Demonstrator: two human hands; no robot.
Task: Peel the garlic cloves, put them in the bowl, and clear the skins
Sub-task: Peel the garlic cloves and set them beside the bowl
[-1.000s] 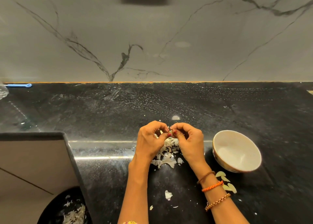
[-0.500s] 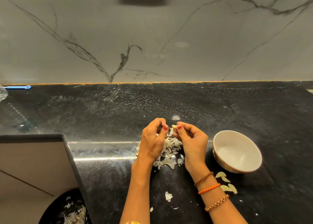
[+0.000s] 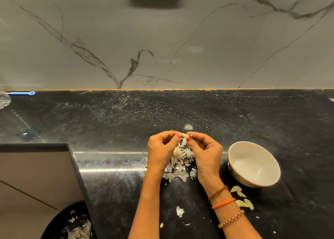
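Garlic clove [image 3: 184,135] pinched between left hand [image 3: 161,149] and right hand [image 3: 206,153], above skins [image 3: 179,163] on table [image 3: 198,112]. Best stripped clean, then dropped into bowl [image 3: 271,180].

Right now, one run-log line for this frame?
stage: peeling | left hand: pinches garlic clove | right hand: pinches same clove | skins: piled under hands | bowl: looks empty | peeled cloves: on counter beside bowl
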